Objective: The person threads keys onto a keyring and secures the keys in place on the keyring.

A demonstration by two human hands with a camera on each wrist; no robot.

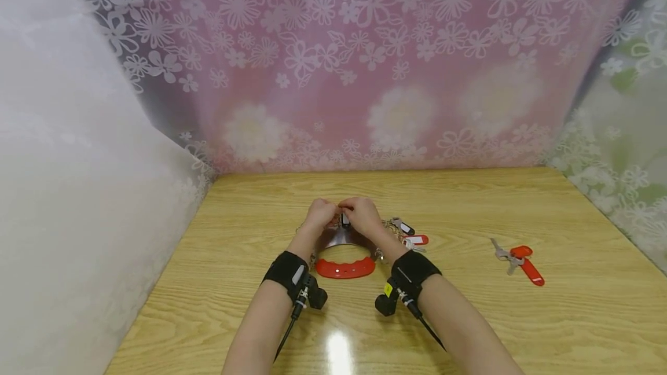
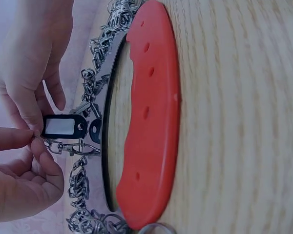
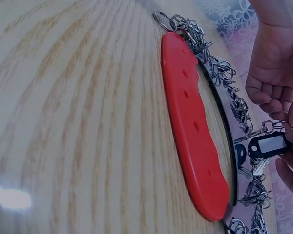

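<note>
At 12 o'clock hangs a pink sheet (image 1: 312,91) printed with white flower outlines and, lower down, blurred pale blooms. A whitish sheet (image 1: 78,190) fills 9 to 10 o'clock; a green-and-white floral one (image 1: 630,155) stands at 2 to 3. Below spreads a yellowish wood-grain table (image 1: 583,317), a bright glare (image 1: 340,352) at 6 o'clock.

Black key tag (image 2: 59,126) beside metal clasp (image 2: 71,147)

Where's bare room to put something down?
Bare wooden tabletop lies left of the left forearm, and between the right forearm and the far-right red-tagged keys. It's crowded behind the red handle: metal rings, a black key tag, left hand and right hand.
</note>
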